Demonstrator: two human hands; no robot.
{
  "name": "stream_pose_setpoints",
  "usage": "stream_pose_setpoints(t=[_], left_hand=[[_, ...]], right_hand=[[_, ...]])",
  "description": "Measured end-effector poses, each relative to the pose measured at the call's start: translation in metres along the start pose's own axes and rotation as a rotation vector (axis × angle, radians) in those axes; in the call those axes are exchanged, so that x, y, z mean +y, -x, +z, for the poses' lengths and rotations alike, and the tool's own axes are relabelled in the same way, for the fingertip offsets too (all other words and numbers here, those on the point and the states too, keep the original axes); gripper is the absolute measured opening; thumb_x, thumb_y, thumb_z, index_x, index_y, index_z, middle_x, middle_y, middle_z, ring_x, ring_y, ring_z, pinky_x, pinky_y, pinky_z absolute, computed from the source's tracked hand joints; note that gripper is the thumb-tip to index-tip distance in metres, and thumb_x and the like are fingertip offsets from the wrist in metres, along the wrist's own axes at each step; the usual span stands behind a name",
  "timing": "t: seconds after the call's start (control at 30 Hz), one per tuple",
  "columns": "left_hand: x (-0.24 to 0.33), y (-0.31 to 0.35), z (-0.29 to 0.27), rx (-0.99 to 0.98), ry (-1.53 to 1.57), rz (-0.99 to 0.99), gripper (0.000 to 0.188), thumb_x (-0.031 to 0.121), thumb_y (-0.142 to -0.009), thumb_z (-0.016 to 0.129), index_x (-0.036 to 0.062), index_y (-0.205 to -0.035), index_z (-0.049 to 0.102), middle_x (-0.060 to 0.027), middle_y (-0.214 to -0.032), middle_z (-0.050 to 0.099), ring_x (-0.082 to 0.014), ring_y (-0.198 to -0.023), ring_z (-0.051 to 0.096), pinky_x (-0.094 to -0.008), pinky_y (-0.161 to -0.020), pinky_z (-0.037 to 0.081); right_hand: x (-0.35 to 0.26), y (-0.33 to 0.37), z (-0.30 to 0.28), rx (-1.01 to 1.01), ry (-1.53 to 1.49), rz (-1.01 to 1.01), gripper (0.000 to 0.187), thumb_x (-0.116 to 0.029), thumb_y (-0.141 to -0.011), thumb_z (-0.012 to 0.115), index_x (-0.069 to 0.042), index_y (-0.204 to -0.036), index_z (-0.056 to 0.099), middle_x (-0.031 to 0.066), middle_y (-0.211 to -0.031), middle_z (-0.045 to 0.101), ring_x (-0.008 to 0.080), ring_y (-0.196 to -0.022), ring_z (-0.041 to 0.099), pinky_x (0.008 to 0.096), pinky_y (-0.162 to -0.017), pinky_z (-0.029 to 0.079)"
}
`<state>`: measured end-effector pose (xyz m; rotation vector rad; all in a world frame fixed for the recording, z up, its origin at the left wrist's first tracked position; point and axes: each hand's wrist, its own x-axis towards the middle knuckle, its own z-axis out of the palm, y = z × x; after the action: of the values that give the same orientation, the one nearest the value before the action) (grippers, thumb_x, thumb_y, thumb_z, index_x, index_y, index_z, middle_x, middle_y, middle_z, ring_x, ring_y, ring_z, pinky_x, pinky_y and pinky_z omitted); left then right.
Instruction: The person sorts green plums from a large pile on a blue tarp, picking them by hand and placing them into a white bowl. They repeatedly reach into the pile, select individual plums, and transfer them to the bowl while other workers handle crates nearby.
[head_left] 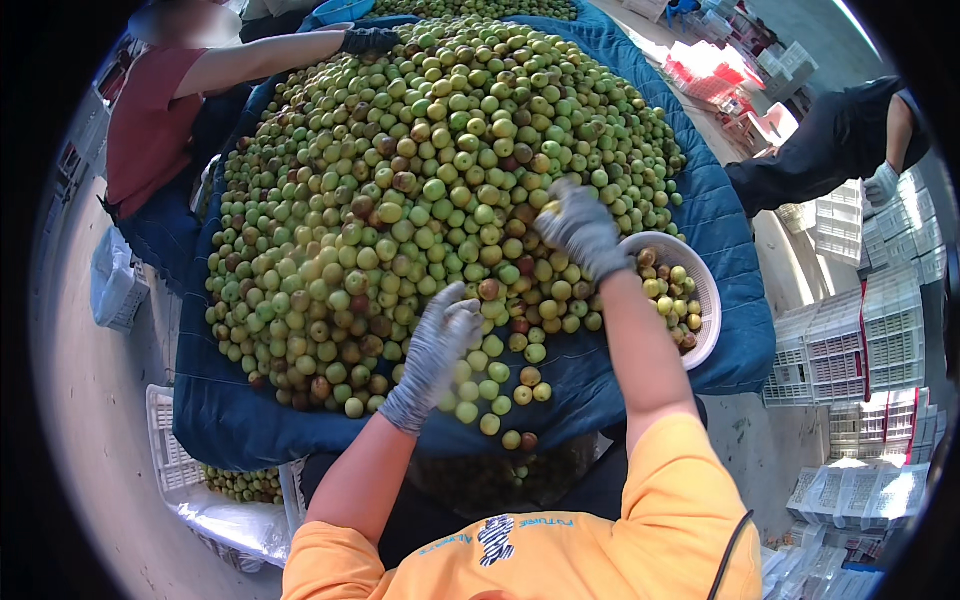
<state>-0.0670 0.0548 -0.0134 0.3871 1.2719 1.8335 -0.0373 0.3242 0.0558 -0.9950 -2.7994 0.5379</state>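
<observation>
A big heap of small round green and brownish fruit that look like jujubes (440, 190) lies on a blue quilted cover (240, 430). My left hand (435, 350), in a grey knit glove, hovers over the near edge of the heap with fingers apart and nothing visible in it. Loose fruit just right of it are blurred. Farther right, my right hand (583, 232), gloved too, is curled over the heap, slightly smeared by motion. A yellowish fruit shows at its fingertips. Beside that wrist sits a round pale basket (708, 300) partly filled with browner fruit.
A co-worker (150, 150) at the far left reaches a dark-gloved hand (370, 40) onto the heap. Another person's dark-clad leg (810, 150) is at right. White crates (845, 340) stand stacked on the right; another crate (170, 440) holding fruit stands at lower left.
</observation>
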Motion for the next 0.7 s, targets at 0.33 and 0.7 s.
stream_pose_setpoints(t=[0.33, 0.7], left_hand=[[0.010, -0.004, -0.006, 0.071, 0.741, -0.414, 0.027, 0.036, -0.094, 0.066, 0.0147, -0.108, 0.057, -0.0019, -0.097, 0.056, -0.0149, -0.079, 0.054, -0.0217, -0.064, 0.049], [-0.006, -0.008, -0.021, -0.038, 0.588, -0.208, 0.015, 0.022, -0.092, 0.066, 0.0080, -0.097, 0.065, -0.0083, -0.106, 0.068, -0.0147, -0.086, 0.061, -0.0254, -0.068, 0.052]], right_hand=[[0.003, -0.017, 0.021, 0.404, 0.022, -0.105, 0.017, -0.013, -0.080, 0.060, -0.006, -0.095, 0.067, 0.0121, -0.104, 0.066, 0.0314, -0.097, 0.063, 0.0411, -0.087, 0.053], [0.065, -0.112, -0.003, -0.068, 0.092, 0.225, 0.056, -0.031, -0.081, 0.072, -0.008, -0.129, 0.054, 0.0211, -0.135, 0.055, 0.0356, -0.124, 0.055, 0.0434, -0.104, 0.045]])
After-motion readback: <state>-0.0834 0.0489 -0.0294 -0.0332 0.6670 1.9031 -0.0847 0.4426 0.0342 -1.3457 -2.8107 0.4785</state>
